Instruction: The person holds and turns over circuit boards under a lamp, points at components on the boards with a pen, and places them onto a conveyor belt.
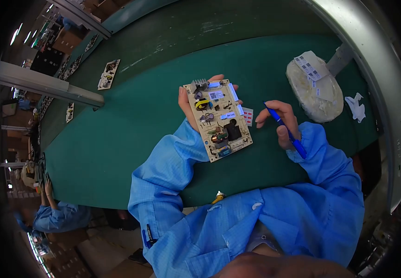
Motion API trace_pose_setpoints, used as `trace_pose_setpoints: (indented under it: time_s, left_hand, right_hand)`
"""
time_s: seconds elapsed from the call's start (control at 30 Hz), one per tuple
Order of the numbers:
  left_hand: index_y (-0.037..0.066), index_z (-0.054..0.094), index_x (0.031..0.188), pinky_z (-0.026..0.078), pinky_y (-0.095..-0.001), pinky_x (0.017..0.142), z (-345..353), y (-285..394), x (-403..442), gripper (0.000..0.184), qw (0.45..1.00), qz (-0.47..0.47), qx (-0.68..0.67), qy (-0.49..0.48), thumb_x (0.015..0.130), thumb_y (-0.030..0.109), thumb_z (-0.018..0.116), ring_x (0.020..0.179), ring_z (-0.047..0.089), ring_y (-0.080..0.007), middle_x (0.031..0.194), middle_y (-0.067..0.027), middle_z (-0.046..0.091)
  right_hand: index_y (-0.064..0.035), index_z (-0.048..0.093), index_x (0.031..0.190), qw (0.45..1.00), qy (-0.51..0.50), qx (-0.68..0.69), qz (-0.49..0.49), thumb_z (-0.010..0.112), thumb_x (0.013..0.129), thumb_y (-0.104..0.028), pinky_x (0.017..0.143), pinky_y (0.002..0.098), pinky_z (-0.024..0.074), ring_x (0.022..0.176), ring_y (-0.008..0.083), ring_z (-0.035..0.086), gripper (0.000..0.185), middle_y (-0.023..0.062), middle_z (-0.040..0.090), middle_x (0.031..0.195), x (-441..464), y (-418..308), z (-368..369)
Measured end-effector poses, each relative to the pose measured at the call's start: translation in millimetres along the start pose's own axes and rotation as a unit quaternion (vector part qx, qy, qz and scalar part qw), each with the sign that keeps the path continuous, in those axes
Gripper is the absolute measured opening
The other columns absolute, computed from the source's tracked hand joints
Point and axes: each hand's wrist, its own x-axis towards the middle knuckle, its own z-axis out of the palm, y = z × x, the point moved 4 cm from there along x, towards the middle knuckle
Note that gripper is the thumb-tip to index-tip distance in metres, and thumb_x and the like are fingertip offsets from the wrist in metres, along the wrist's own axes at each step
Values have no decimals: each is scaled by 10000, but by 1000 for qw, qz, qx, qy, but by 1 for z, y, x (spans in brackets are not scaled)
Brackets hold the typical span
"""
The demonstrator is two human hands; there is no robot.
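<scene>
My left hand (pixel 185 105) is wrapped around a tan circuit board (pixel 219 119) from behind, with the thumb at its left edge and fingertips past the top and right edges. The board is tilted, its component side facing up, with a heat sink, coils, white connectors and a printed label. In my right hand (pixel 283 121) is a blue pen (pixel 287 132), lying across the fingers and palm. Beside the board's right edge, a small white sheet of red stickers (pixel 247 116) shows partly; whether my left hand holds it is hidden.
On the green work surface (pixel 135 102), a pale wrapped roll (pixel 315 88) bears label sheets (pixel 310 66), with crumpled white paper (pixel 356 107) to its right. More boards (pixel 108 74) lie on the dark conveyor at upper left. Metal posts (pixel 47 83) flank the bench. A co-worker's blue sleeve (pixel 61 217) is at lower left.
</scene>
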Motion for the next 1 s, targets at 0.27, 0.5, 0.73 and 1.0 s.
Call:
trace_pose_setpoints:
  time_s: [0.27, 0.5, 0.73, 1.0]
  left_hand:
    - [67, 417, 1298, 472, -585, 804, 2, -4, 4, 907, 998, -5, 19, 66, 776, 777, 204, 955, 569, -405, 1141, -214, 525]
    - [84, 411, 1288, 486, -562, 788, 5, -11, 8, 895, 997, -7, 5, 71, 778, 789, 201, 933, 571, -378, 1100, -198, 525]
    - [69, 420, 1283, 457, -613, 815, 7, -17, 11, 914, 995, -7, 10, 100, 763, 797, 232, 977, 561, -421, 1149, -223, 522]
    - [72, 448, 1230, 476, -600, 798, 13, -22, 14, 885, 992, 16, 13, 121, 762, 803, 272, 966, 566, -415, 1094, -214, 545]
  right_hand:
    - [36, 328, 1269, 1000, 0, -4, 10, 372, 927, -541, 752, 332, 496, 800, 181, 598, 672, 158, 583, 914, 0, 4, -5]
    - [33, 338, 1249, 1000, 4, -1, 19, 365, 925, -550, 743, 328, 494, 798, 177, 594, 668, 168, 579, 936, -2, 5, -11]
    - [32, 344, 1246, 1000, 8, 4, 20, 369, 924, -550, 746, 320, 489, 802, 171, 589, 666, 169, 577, 947, -3, 6, -16]
    - [32, 340, 1255, 1000, 10, 13, 24, 377, 922, -552, 756, 321, 484, 807, 171, 586, 673, 168, 575, 950, -3, 8, -21]
